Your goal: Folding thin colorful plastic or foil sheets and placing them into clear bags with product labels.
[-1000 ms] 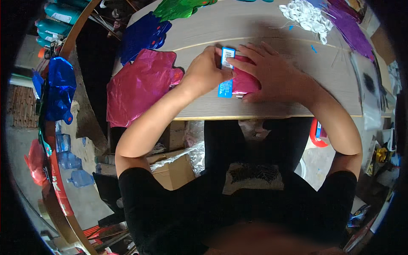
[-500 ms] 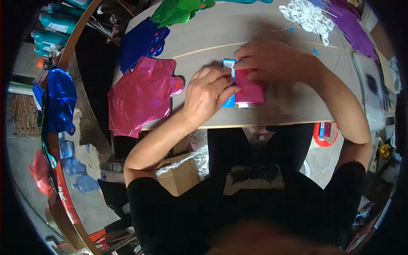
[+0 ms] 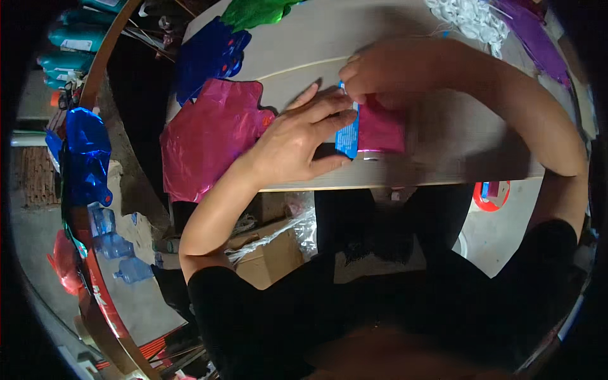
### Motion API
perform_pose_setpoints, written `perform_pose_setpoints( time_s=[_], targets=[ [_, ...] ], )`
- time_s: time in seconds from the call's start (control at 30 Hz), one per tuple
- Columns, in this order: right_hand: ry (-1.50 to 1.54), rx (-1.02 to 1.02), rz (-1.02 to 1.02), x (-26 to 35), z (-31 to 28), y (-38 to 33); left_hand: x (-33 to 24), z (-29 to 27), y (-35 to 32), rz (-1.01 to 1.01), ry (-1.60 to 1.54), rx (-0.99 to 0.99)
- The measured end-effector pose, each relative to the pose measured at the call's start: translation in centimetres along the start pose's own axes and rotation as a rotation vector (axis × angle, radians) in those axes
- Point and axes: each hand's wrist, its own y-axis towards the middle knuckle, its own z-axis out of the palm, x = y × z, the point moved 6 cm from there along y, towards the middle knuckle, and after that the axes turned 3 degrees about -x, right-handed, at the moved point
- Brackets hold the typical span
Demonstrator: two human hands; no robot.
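A narrow blue printed card [image 3: 347,136] lies on the table against the left edge of a folded pink foil piece [image 3: 381,131]. My left hand [image 3: 294,139] rests flat beside the card, fingers spread, with fingertips touching its left side. At the card's upper end my right hand [image 3: 373,73] has its fingers curled together, over the top edge of the card and foil. Whatever is between those fingertips is hidden. Left of my left hand lies a flat pink foil balloon [image 3: 212,139].
Blue foil balloons [image 3: 212,60] and a green foil one [image 3: 259,11] lie at the table's far left. White string [image 3: 472,22] is heaped far right, beside purple foil [image 3: 535,41]. Below the table's front edge [image 3: 405,185] stand a cardboard box [image 3: 272,256] and a red-rimmed container [image 3: 492,204].
My left hand has opened, its fingers spreading across the card's left side. My right hand has moved left and up from the pink foil to the card's upper end.
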Motion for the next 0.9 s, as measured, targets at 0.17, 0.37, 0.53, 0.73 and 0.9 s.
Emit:
perform_pose_setpoints(
  time_s=[0.17, 0.37, 0.53, 0.73, 0.9],
  targets=[
    [-0.017, 0.056, 0.011, 0.0, 0.2, 0.4, 0.9, 0.9, -0.2, -0.033, -0.096, -0.055],
    [0.029, 0.152, 0.025, 0.8, 0.7, 0.8, 1.1, 1.0, -0.4, -0.011, -0.126, -0.097],
    [0.144, 0.161, 0.099, 0.7, 1.4, 0.5, 0.7, 1.0, 0.4, 0.003, -0.149, -0.094],
    [0.129, 0.081, 0.008, 1.8, 1.2, -0.2, 0.3, 1.1, 0.5, 0.01, -0.141, -0.113],
    [0.199, -0.004, -0.121, 2.6, 0.8, -1.0, 0.8, 1.8, 0.7, -0.014, -0.079, -0.106]
  ],
)
